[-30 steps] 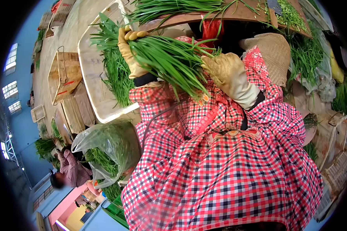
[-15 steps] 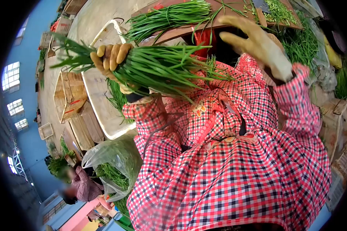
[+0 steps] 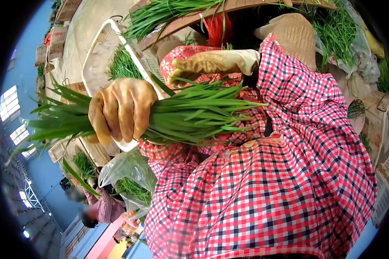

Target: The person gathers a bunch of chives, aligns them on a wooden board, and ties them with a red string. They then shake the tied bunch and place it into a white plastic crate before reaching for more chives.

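Long green leafy bunch [image 3: 186, 116]: one, held above the lap; its long axis runs left-right, ends pointing both ways. Gloved left hand [image 3: 123, 110]: fingers closed firmly around it. Gloved right hand [image 3: 216, 64]: fingers straight, close together, just beside the bunch; contact cannot be confirmed. Beyond: one green bunch [image 3: 173, 15] at the brown wooden tabletop's [image 3: 242, 5] near left corner; one white plastic crate [image 3: 95, 56], holding greens [image 3: 123, 64].
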Motion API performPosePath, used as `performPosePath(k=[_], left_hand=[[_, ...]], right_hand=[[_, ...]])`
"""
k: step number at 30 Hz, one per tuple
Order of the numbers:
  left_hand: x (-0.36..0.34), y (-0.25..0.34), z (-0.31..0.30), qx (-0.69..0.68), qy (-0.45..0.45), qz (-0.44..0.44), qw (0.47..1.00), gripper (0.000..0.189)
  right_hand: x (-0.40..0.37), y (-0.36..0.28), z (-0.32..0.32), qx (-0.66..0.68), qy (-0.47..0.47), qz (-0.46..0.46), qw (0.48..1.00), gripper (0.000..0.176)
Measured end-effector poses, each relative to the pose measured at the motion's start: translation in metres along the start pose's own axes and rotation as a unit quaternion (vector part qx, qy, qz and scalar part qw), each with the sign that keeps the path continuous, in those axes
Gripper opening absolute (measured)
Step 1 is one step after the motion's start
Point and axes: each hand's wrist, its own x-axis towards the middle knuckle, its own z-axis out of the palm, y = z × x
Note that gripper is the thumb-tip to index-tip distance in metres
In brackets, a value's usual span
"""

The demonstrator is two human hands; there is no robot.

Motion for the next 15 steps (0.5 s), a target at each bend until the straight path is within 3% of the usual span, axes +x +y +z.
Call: performPosePath(k=[4,7,12,13,15], left_hand=[[0.002,0.002,0.008,0.006,0.006,-0.003,1.0,0.025],[-0.019,0.018,0.02,0.081,0.097,0.064,0.99,0.026],[-0.057,0.052,-0.005,0.056,0.013,0.061,0.996,0.028],[-0.069,0.051,0.005,0.106,0.126,0.104,0.981,0.029],[-0.076,0.057,0.006,0.104,0.203,0.099,0.968,0.031]], right_hand=[[-0.035,0.0,0.034,-0.026,0.007,0.04,0.999,0.064],[-0.051,-0.009,0.048,-0.064,0.002,0.076,0.995,0.067],[-0.065,-0.029,0.068,-0.153,-0.02,0.134,0.979,0.073],[-0.065,-0.031,0.072,-0.17,-0.024,0.145,0.974,0.074],[-0.066,-0.03,0.084,-0.208,-0.017,0.157,0.965,0.076]])
